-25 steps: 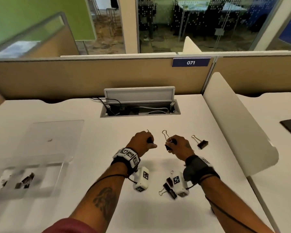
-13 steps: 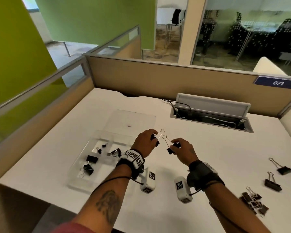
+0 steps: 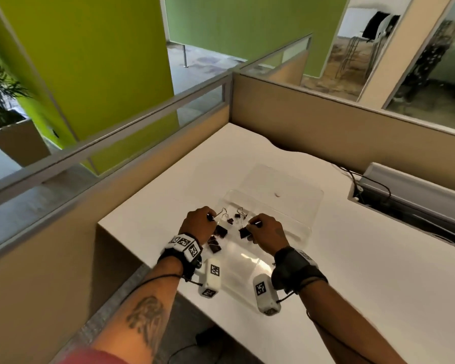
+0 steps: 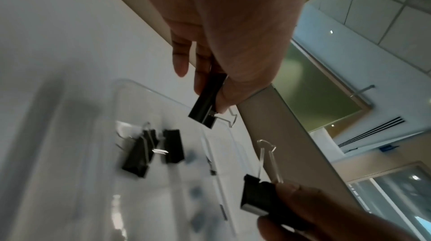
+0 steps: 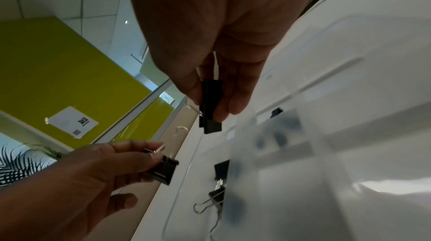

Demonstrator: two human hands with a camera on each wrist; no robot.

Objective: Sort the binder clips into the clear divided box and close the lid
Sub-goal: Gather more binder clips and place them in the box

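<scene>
Left hand (image 3: 199,223) pinches one black binder clip (image 4: 207,105); right hand (image 3: 267,232) pinches another clip (image 5: 211,106). Both hang above the clear divided box (image 3: 286,232) on the worktop (image 3: 365,271), right hand at the left's 3 o'clock.

I'm in an open-plan office, white desk (image 3: 352,258) boxed in by tan cubicle partitions (image 3: 326,122), green wall panels (image 3: 103,61), desk cable tray (image 3: 405,195), potted plant (image 3: 0,101), tiled ceiling (image 4: 373,5)
</scene>
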